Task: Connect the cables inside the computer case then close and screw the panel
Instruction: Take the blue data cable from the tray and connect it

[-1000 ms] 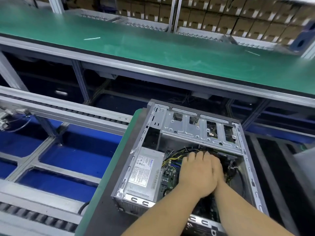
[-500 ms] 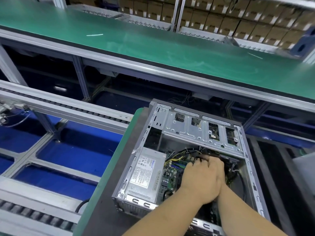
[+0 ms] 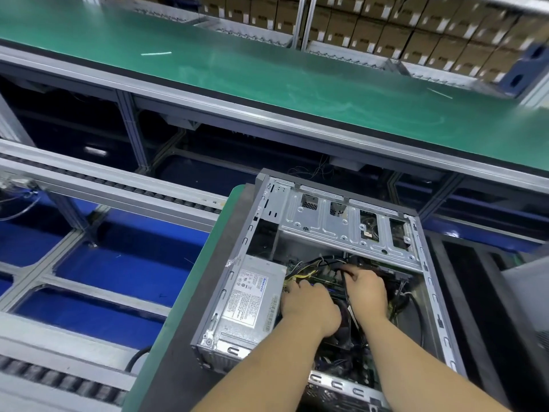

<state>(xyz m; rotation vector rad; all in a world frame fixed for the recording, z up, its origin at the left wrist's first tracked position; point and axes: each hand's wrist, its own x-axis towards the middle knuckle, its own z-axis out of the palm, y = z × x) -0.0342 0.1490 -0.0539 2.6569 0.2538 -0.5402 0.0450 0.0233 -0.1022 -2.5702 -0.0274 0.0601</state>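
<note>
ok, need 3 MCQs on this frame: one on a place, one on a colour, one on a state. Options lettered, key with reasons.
1. Where in the computer case does the power supply sit?
A. left side
B. right side
C. outside it

2. What colour is the long bench top behind?
A. red
B. green
C. white

3. The case's side panel is:
A. screwed on
B. off, inside exposed
C. half closed

Key: 1 A, the labelled box lies along the left wall. 2 B, its surface is green. 3 B, the left hand and right hand work among the cables.
</note>
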